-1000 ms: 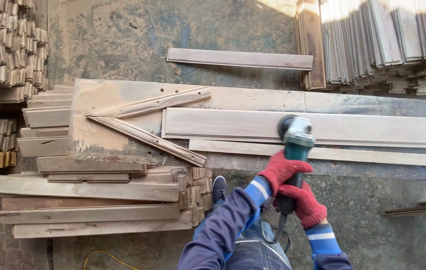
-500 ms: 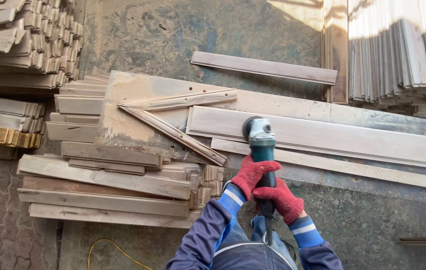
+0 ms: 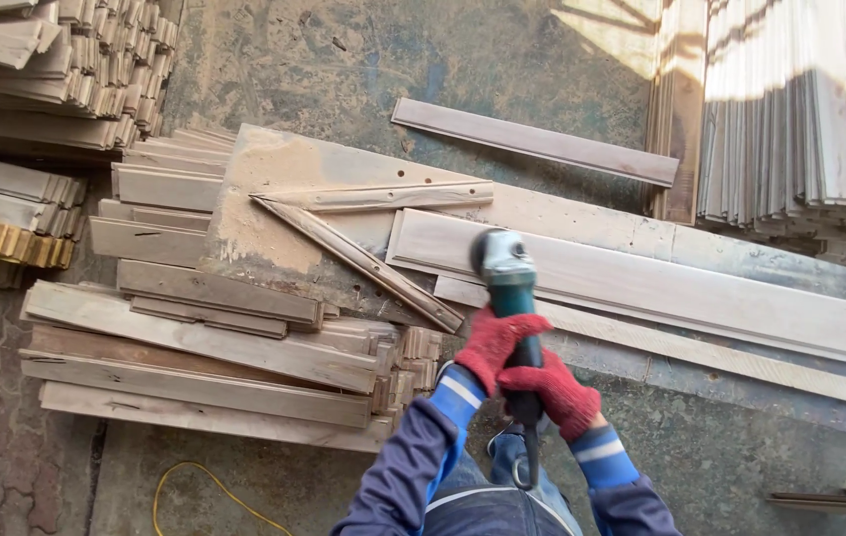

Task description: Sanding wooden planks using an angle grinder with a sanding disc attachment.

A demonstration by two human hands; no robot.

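Both my hands are on the grinder (image 3: 508, 283). Left hand (image 3: 495, 342) is wrapped tight round the body just behind the head, right hand (image 3: 550, 393) is clamped on the rear handle nearer to me, red gloves on both. The disc end sits on the left part of the long board (image 3: 661, 288), which lies across the bench (image 3: 274, 189) running off to the right. Two thin strips (image 3: 363, 228) make a V just left of the board. Stacked planks (image 3: 195, 367) sit near left, a yellow cable (image 3: 185, 491) on the floor below them.
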